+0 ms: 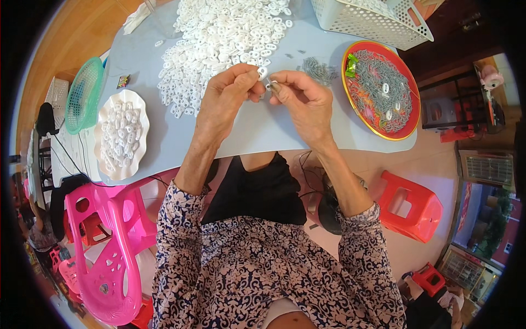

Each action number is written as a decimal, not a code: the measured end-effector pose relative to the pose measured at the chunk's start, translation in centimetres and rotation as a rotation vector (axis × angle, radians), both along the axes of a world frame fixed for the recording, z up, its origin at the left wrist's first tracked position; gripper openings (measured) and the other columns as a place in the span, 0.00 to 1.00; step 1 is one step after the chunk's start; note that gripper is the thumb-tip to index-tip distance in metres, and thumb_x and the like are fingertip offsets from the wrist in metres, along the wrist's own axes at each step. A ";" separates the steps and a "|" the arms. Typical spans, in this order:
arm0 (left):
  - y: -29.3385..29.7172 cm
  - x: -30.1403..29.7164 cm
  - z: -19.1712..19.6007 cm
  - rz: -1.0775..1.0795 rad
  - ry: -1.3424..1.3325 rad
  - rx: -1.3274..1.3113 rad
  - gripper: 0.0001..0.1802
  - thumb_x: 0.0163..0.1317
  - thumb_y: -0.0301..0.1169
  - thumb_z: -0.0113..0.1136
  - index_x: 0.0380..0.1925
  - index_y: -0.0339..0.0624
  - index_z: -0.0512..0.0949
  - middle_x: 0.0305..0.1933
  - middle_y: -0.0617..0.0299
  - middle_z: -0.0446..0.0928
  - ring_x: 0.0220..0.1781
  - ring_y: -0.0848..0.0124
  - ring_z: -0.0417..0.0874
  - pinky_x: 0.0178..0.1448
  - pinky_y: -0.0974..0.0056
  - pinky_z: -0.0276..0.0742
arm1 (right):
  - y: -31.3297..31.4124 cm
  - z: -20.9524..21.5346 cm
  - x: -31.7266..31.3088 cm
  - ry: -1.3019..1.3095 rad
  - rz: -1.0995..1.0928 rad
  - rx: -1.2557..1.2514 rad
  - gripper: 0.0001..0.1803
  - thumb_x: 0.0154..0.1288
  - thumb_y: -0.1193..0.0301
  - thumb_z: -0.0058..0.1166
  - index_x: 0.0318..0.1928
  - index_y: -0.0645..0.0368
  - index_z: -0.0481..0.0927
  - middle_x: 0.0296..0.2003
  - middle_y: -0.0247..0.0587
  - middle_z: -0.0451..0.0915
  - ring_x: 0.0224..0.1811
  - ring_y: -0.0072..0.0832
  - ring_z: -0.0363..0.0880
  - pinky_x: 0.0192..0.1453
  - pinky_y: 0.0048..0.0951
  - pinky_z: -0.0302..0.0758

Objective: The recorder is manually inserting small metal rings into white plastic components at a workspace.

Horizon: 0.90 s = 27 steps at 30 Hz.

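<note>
My left hand [233, 93] pinches a small white oval plastic piece with a hole [262, 72] between thumb and fingers, above the near part of the table. Close beside it, my right hand [304, 101] is closed, thumb against fingers, on something small at the fingertips that I cannot make out. Beyond both hands spreads a large heap of the same white oval pieces [219, 41]. Small grey screw-like pieces [318, 70] lie in a little pile behind my right hand. More of them fill a red round tray with a gold rim [415, 104], with a few white ovals on top.
On the left, a white scalloped dish [143, 134] holds assembled-looking white pieces, near a green basket [97, 90]. A white perforated basket [372, 27] stands at the far right of the grey table [274, 138]. A pink chair [109, 247] and a red stool [422, 211] flank me.
</note>
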<state>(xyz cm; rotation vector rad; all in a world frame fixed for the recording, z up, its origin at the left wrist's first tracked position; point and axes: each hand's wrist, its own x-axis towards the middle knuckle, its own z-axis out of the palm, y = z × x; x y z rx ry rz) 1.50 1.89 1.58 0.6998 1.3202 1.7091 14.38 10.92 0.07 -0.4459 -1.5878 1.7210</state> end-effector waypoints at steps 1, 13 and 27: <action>0.0 0.0 0.0 0.000 -0.001 0.000 0.12 0.65 0.33 0.50 0.35 0.34 0.78 0.27 0.64 0.75 0.31 0.76 0.72 0.39 0.71 0.69 | 0.0 0.1 0.0 -0.001 0.000 0.000 0.08 0.63 0.79 0.53 0.42 0.67 0.78 0.32 0.36 0.80 0.31 0.17 0.77 0.37 0.19 0.77; 0.1 -0.4 0.3 -0.029 0.214 -0.096 0.12 0.65 0.33 0.51 0.36 0.36 0.78 0.26 0.66 0.75 0.30 0.78 0.71 0.38 0.72 0.66 | 0.0 -0.1 -0.1 0.014 0.001 0.013 0.11 0.60 0.83 0.53 0.44 0.67 0.75 0.34 0.36 0.78 0.33 0.18 0.77 0.38 0.20 0.77; 0.3 -0.8 0.6 -0.129 0.547 -0.147 0.12 0.64 0.34 0.48 0.33 0.36 0.76 0.23 0.67 0.73 0.26 0.78 0.67 0.32 0.71 0.65 | -0.2 0.0 0.0 -0.023 -0.039 0.096 0.14 0.60 0.82 0.52 0.48 0.65 0.77 0.35 0.34 0.78 0.36 0.17 0.77 0.42 0.20 0.77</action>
